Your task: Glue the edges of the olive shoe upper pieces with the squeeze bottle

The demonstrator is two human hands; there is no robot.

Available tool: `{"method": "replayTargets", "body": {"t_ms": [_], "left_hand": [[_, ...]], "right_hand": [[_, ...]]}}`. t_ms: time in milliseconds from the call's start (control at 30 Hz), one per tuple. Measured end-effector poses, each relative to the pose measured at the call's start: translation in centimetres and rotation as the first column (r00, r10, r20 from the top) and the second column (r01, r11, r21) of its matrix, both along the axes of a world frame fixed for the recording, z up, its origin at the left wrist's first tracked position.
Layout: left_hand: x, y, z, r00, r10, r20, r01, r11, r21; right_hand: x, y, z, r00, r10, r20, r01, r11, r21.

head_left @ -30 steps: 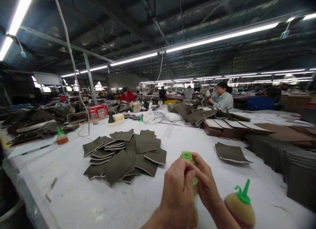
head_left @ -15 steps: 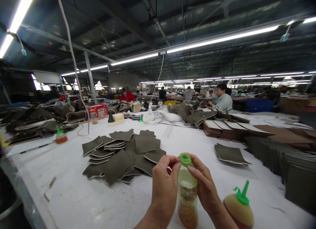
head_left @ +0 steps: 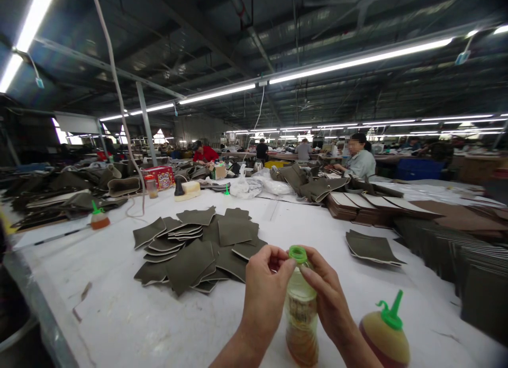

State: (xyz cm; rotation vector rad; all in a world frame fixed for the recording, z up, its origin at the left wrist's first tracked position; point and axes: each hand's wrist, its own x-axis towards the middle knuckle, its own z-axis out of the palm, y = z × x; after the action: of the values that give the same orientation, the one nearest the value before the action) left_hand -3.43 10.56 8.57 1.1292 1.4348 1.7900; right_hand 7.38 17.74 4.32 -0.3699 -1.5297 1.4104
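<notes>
A clear plastic bottle with a green neck stands upright on the white table in front of me. It has no cap on its mouth and holds pale yellowish liquid, darker toward the bottom. My left hand pinches at the left side of the green neck, its other fingers curled. Around the neck's right and back side my right hand is closed, thumb at the front. Just right of my right forearm is a round squeeze bottle with a green spout, holding yellow-brown liquid.
Dark olive leather pieces lie heaped left of my hands. A few more pieces lie to the right, near long stacked rows. Farther back are a small glue bottle, a red box and a co-worker.
My left thumb has shifted slightly right and up against the front of the bottle's neck. Both hands stay at the neck, and the bottle remains in place.
</notes>
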Motion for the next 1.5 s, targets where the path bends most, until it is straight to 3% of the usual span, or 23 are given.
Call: {"method": "replayTargets", "body": {"t_ms": [233,333,400,467,533,633,900,1067,1200,1267,1367,1433,1500], "left_hand": [[-0.4,0.4,0.2,0.997,-0.045,0.059,0.047,0.998,-0.033],[-0.5,-0.2,0.2,0.998,-0.017,-0.066,0.016,1.000,-0.007],[-0.6,-0.7,0.0,0.968,0.053,-0.245,-0.035,0.997,0.076],[-0.9,-1.0,-0.4,0.873,0.149,-0.464,-0.042,0.971,0.234],[-1.5,-0.9,-0.7,0.727,0.256,-0.637,0.019,0.920,0.391],[-2.4,-0.2,-1.0,0.564,0.347,-0.749,0.130,0.859,0.496],[-3.6,0.6,0.1,0.230,0.446,-0.865,0.320,0.805,0.500],[-3.9,0.6,0.9,0.091,0.458,-0.884,0.374,0.807,0.457],[-4.0,0.7,1.4,0.001,0.504,-0.864,0.444,0.774,0.452],[-4.0,0.9,1.2,0.007,0.489,-0.872,0.432,0.785,0.444],[-3.9,1.3,0.4,0.107,0.427,-0.898,0.335,0.835,0.436],[-3.8,1.5,0.0,0.258,0.361,-0.896,0.274,0.862,0.426],[-3.8,1.4,-0.1,0.469,0.244,-0.849,0.211,0.902,0.376]], "right_hand": [[0.3,-0.4,0.2,0.999,-0.009,0.035,0.007,0.999,0.048],[0.4,-0.1,0.1,0.999,-0.006,0.040,0.004,0.999,0.050],[0.4,0.0,0.1,0.999,0.001,0.035,-0.003,0.999,0.043],[0.4,0.0,0.2,1.000,0.009,0.018,-0.010,1.000,0.024],[0.5,0.0,0.2,1.000,0.021,-0.005,-0.021,1.000,0.000],[0.6,0.0,0.2,0.998,0.049,-0.024,-0.050,0.998,-0.028],[0.9,0.6,0.1,0.993,0.102,-0.055,-0.104,0.993,-0.048],[0.9,0.6,0.2,0.990,0.123,-0.067,-0.127,0.990,-0.061],[1.2,0.6,0.0,0.991,0.121,-0.061,-0.125,0.990,-0.064],[1.3,0.7,-0.1,0.993,0.108,-0.056,-0.112,0.992,-0.063],[1.2,0.7,-0.1,0.996,0.088,0.004,-0.088,0.996,0.002],[1.0,0.8,0.0,0.996,0.045,0.083,-0.051,0.996,0.071],[0.9,0.9,0.1,0.989,-0.009,0.146,-0.005,0.995,0.097]]}}
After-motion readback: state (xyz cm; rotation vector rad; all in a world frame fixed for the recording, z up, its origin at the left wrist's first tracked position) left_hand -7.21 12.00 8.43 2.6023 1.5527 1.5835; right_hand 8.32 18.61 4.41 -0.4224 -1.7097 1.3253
